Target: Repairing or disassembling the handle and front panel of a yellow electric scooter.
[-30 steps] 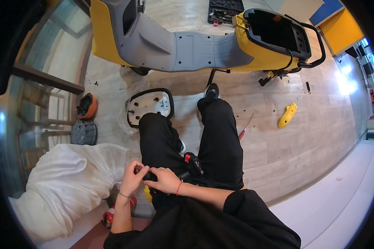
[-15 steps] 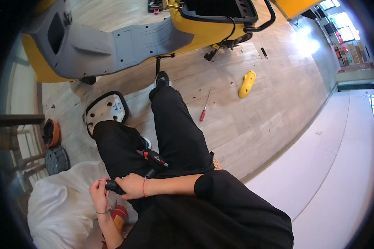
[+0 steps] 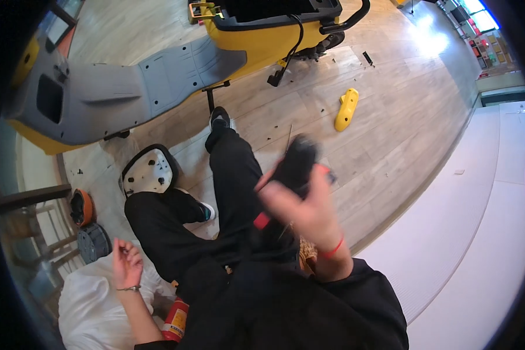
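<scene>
A black cordless drill with red accents (image 3: 297, 166) is in my right hand (image 3: 309, 213), raised over my right thigh and smeared by motion. My fingers close around its body. My left hand (image 3: 127, 267) is low at the left, over a white plastic bag (image 3: 84, 291), with its fingers curled in. A tiny dark spot shows by the fingertips, and what they hold, if anything, cannot be made out. A red cylinder with a yellow label (image 3: 176, 319) lies beside my left forearm.
A yellow and grey scooter body (image 3: 175, 70) stands ahead. A black-rimmed white panel (image 3: 151, 172) lies by my left knee. On the floor are a yellow cover (image 3: 347, 109), a partly hidden screwdriver (image 3: 290, 134), an orange bowl-like part (image 3: 81, 207) and a round grey part (image 3: 93, 242).
My right hand has swung up and to the right with the drill, away from my left hand. My left hand stays low at the left. The view has shifted slightly.
</scene>
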Available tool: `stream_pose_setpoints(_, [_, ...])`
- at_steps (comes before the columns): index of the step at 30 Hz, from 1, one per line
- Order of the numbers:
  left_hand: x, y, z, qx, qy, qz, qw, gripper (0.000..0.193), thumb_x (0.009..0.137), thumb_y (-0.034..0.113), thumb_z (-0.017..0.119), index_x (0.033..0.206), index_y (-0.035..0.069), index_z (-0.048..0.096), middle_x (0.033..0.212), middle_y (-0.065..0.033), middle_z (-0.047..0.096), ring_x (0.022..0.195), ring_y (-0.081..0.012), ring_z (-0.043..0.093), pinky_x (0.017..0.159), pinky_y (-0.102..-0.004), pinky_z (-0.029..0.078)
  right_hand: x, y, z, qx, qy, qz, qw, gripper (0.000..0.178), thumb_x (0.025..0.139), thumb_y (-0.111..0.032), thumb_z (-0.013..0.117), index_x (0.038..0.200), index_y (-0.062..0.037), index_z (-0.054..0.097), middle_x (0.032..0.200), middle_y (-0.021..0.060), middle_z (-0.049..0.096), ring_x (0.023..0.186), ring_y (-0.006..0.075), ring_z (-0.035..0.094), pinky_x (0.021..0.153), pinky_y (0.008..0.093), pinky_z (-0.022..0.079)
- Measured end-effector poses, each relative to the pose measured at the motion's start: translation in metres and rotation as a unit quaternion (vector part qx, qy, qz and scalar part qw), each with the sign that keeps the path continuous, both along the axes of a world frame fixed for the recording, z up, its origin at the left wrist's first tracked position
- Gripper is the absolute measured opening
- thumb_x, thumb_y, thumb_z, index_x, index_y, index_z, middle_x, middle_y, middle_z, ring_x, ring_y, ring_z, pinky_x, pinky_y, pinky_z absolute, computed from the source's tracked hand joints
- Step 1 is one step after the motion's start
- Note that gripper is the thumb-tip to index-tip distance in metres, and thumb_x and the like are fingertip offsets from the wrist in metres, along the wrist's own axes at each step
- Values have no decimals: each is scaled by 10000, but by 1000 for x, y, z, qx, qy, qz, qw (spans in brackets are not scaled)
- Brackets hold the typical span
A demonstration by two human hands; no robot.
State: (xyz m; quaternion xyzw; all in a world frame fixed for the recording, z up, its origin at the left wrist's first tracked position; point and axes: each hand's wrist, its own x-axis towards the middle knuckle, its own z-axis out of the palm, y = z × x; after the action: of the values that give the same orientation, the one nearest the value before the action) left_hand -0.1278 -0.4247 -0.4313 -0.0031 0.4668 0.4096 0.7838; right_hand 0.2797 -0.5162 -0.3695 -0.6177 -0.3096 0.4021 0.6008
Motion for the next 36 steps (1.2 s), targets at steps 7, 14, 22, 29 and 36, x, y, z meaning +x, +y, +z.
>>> stream_pose_setpoints(7, [55,20,1,-41,86,-58,994,244,955,288,457,835,86,521,712,-12,460,577,-95,390,484,-217,329,162,-10,-319,-330,-135,-167,919,390,754,-279,658,897,56,520,768,201,624,728,321,630,654,390,477])
stream_pose_setpoints(14, [62,43,11,-78,200,-51,975,259,956,283,450,925,67,589,795,-26,568,664,-98,480,531,-210,381,138,-84,-516,-596,-4,-25,802,545,728,-340,667,1077,18,453,938,238,626,897,329,630,805,411,483])
stream_pose_setpoints(22, [119,52,6,-55,275,-122,952,249,955,264,454,976,48,577,838,-18,525,679,-100,436,573,-223,372,147,-46,-529,-665,-144,112,724,567,730,-392,692,1098,-26,463,1041,215,599,1040,360,556,890,407,452])
stream_pose_setpoints(29, [125,25,2,-19,211,-123,969,279,927,198,501,1098,-14,560,857,-48,530,723,-134,460,621,-243,395,162,6,-496,-537,-265,-66,798,375,759,-227,620,1052,-2,551,1048,191,597,1023,334,552,867,421,450])
stream_pose_setpoints(36, [169,-3,6,27,144,-246,958,316,932,204,497,1076,-67,569,756,-33,534,670,-119,460,614,-257,390,52,74,-143,101,-145,146,973,246,769,-55,640,1002,-14,573,840,110,596,767,215,592,691,310,476])
